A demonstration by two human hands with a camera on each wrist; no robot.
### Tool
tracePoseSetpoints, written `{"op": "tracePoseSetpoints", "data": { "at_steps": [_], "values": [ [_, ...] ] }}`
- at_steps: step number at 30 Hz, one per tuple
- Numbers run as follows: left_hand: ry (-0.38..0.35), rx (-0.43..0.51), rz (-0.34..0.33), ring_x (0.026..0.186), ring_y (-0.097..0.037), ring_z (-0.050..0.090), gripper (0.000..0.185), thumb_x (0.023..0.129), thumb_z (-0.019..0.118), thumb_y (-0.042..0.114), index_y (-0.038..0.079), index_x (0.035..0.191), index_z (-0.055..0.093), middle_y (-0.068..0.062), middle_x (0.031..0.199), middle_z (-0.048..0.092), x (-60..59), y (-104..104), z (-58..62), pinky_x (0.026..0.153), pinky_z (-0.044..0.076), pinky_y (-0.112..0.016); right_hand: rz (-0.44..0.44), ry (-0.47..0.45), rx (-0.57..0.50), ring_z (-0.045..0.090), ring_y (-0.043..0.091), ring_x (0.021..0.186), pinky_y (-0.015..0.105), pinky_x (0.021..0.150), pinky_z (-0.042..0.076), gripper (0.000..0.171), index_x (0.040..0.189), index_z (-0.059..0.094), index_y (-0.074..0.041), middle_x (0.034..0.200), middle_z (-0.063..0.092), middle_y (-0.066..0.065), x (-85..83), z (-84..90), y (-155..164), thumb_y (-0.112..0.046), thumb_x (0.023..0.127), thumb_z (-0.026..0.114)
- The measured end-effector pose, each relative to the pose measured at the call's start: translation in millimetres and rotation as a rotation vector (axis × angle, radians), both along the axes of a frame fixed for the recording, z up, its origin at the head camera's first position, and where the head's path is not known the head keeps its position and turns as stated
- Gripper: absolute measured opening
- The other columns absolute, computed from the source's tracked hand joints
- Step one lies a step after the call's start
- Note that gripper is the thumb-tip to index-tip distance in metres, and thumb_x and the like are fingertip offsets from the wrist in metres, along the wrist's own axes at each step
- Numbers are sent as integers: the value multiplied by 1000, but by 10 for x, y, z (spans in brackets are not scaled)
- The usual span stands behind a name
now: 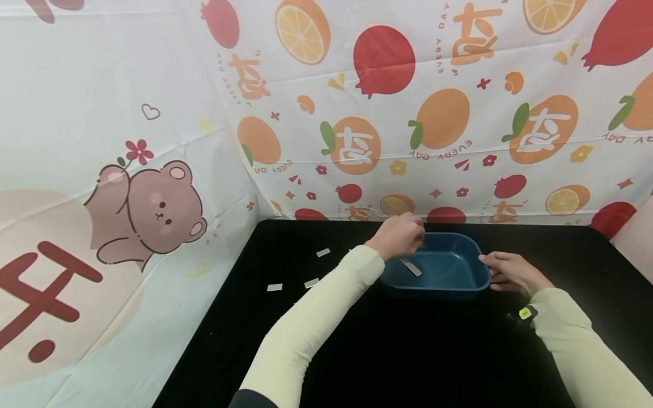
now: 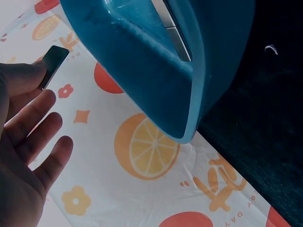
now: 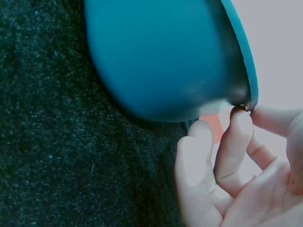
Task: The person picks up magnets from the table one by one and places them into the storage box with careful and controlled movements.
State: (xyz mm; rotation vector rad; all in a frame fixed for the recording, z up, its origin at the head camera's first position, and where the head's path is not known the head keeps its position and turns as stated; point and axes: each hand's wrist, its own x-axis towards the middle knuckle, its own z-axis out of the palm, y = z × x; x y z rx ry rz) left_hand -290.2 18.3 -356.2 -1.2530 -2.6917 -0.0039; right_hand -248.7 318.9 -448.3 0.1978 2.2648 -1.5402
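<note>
My left hand pinches a metal strip over the blue basin, basin directly below; right hand holds its rim.

- Your left hand is raised at the end of a long, stretched-out arm, thumb pinching against the forefinger, the other fingers loose and spread.
- Your right hand lies low, forearm angled inward, fingertips curled and pressing forward.
</note>
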Motion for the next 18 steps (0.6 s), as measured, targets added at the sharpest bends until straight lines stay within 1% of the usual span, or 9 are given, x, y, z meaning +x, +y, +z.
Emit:
{"op": "tracePoseSetpoints", "data": {
  "at_steps": [5, 8, 12, 18],
  "values": [
    [-1, -16, 3, 99, -10, 58, 15, 96, 65, 26, 23, 100, 79, 7, 109, 68, 6, 50, -24, 82, 54, -23, 9, -8, -2, 67, 10, 76, 29, 74, 61, 36, 101, 65, -18, 81, 59, -4, 5, -7, 27, -52, 98, 54],
    [3, -22, -6, 100, -10, 59, 15, 96, 65, 26, 23, 101, 79, 7, 109, 68, 29, 88, -40, 85, 54, -23, 5, -16, -7, 68, 10, 75, 29, 73, 61, 35, 101, 65, -19, 80, 60, -4, 39, -10, 55, -52, 98, 53],
    [-10, -36, -4, 100, -9, 59, 17, 96, 64, 27, 22, 104, 78, 7, 112, 68, 60, 116, -68, 87, 54, -22, 1, -17, -12, 68, 10, 75, 29, 72, 61, 36, 102, 65, -18, 79, 61, -4, 72, -20, 61, -52, 98, 53],
    [-18, -51, 11, 97, -10, 57, 16, 96, 66, 26, 22, 105, 78, 6, 112, 68, 56, 99, -54, 84, 53, -22, 12, -6, -10, 68, 10, 75, 29, 73, 61, 37, 103, 65, -17, 80, 61, -4, 30, -1, 9, -52, 98, 53]
  ]
}}
